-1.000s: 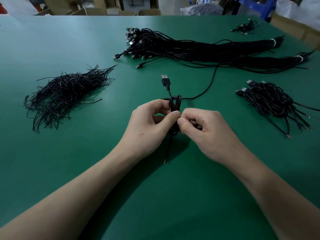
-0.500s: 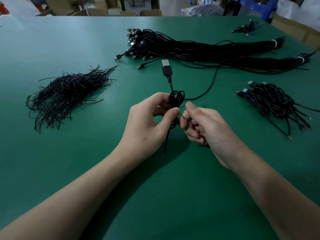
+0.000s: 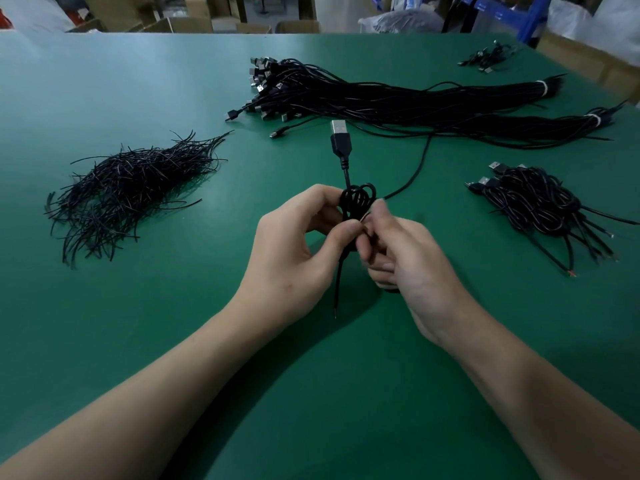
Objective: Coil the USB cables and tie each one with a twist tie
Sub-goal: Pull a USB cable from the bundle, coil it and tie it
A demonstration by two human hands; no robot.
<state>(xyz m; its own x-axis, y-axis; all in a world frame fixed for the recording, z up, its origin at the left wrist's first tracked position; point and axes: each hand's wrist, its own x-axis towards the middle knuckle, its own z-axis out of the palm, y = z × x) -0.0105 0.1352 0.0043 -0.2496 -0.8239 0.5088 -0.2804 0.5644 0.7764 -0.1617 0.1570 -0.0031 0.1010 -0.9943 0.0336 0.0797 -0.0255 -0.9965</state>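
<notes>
Plenty springy-looking coil (image 3: 356,199), pinched at waist by left hand (image 3: 294,251) from 9 o'clock, right hand (image 3: 408,258) nipping tie (image 3: 364,217) from 3.

USB plug (image 3: 341,136) raised higher, right hand (image 3: 412,258) fingers (image 3: 379,209) closed back against coiled cable (image 3: 358,199)

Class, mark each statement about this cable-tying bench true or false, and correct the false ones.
1. The left hand and right hand both hold the coiled cable. True.
2. Its USB plug points toward the person. False: it points away, toward the long cable bundles.
3. The twist-tie pile lies left of the hands. True.
4. The finished coils lie on a red table. False: the table is green.
</notes>
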